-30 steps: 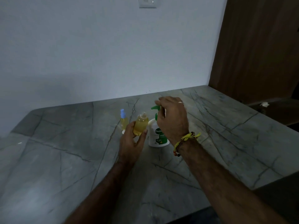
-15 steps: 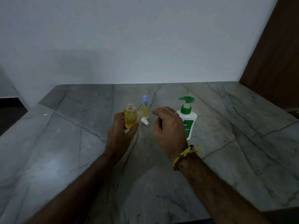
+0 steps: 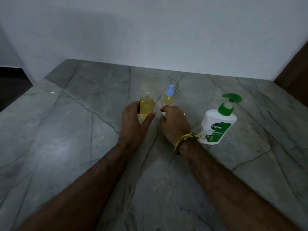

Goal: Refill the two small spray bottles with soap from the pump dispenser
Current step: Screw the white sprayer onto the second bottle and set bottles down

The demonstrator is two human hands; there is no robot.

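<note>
Left hand [image 3: 135, 124] wrapped round the uncapped spray bottle [image 3: 146, 106], thumb on the near side, fingers behind; bottle upright, mouth open, full of yellow liquid nearly to the neck. Right hand [image 3: 175, 124] curled over something small and white [image 3: 163, 112] down on the counter just right of that bottle, probably its cap, though too hidden by the fingers to say for sure. Yellow thread band [image 3: 186, 139] tied on that wrist.

Second spray bottle [image 3: 168, 99] stood right behind the right hand's knuckles, blue spray top on, also yellow inside. Pump dispenser [image 3: 216, 124] off to the right, white body with a green label and green pump head, upright, touched by neither hand.

All of it sat on a grey marble-looking countertop [image 3: 66, 139] with dark veins running every which way and a dull sheen on the left. Plain white wall [image 3: 150, 30] behind, pretty dim lighting overall. Brown wooden panel [image 3: 296, 72] at the far right edge, dark gap past the counter's left corner.
</note>
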